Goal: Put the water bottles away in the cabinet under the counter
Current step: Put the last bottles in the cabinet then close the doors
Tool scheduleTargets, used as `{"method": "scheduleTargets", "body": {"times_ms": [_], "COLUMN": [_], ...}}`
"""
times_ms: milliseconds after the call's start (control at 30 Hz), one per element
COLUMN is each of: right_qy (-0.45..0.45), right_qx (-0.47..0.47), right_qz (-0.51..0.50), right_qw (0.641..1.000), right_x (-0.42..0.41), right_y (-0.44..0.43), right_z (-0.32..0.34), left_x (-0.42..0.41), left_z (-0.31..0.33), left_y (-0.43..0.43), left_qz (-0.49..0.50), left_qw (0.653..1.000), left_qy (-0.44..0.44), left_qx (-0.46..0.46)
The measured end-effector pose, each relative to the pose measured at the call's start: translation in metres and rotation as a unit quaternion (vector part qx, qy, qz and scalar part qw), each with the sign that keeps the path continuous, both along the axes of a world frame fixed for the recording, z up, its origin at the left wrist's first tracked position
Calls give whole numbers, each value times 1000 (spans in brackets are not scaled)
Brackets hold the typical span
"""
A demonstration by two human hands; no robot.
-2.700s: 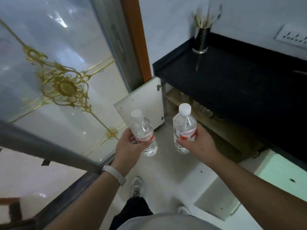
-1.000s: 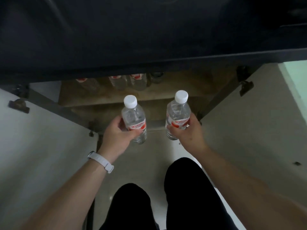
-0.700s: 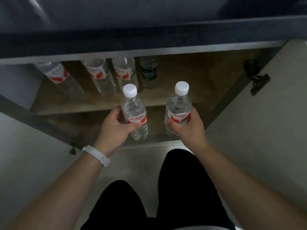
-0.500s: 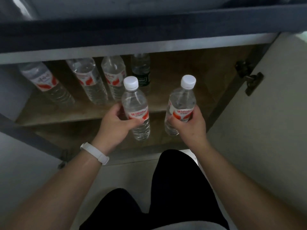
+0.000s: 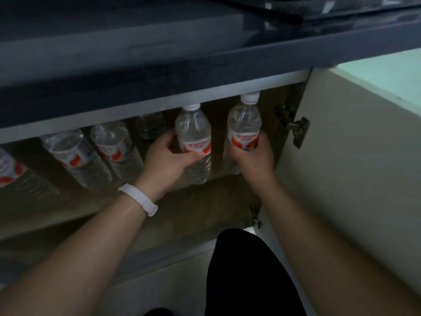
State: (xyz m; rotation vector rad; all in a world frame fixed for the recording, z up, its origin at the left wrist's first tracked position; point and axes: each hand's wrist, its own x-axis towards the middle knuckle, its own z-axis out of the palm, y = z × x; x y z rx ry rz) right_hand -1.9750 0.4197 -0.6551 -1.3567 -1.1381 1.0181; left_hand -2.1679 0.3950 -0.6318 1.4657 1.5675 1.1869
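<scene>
- While crouched at the open cabinet under the dark counter, seen from the head camera: both arms stretched forward, one bottle in each hand.
- Left hand: fingers curled shut around the red-and-white label of the left bottle, thumb across the front; white band on the wrist.
- Left bottle: upright, clear, white cap right up at the pale front edge of the cabinet top, base low over the wooden shelf; contact with the shelf hard to tell.
- Right hand: closed around the lower half of the right bottle, fingers wrapped over the label.
- Right bottle: upright, just beside the left bottle with a narrow gap between, white cap showing in front of the pale edge, near the right wall of the cabinet.
- Further left on the same shelf: a row of stored bottles with like red labels, plus one darker bottle behind the left hand.
- Right side: cabinet door swung open, metal hinge close to the right bottle.
- Bottom: black trouser leg over the pale floor.
</scene>
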Motion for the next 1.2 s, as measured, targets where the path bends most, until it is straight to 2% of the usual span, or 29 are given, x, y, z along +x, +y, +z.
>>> {"method": "scheduleTargets", "body": {"times_ms": [567,733,900,1200], "right_qy": [-24,-55,-124,-139], "right_qx": [20,36,48,45], "right_qz": [19,15,-8,-36], "right_qw": [999,998,991,989], "right_x": [-6,-5,-9,-11], "right_y": [40,43,41,51], "right_z": [-31,-42,-66,-68], "left_x": [14,19,26,32], "left_z": [-32,-47,-66,-72], "left_y": [50,51,41,63], "left_qz": [-1,17,18,54], "left_qw": [997,998,998,998], "left_qy": [-73,-67,-54,-36], "left_qx": [-5,-1,-8,-16]}}
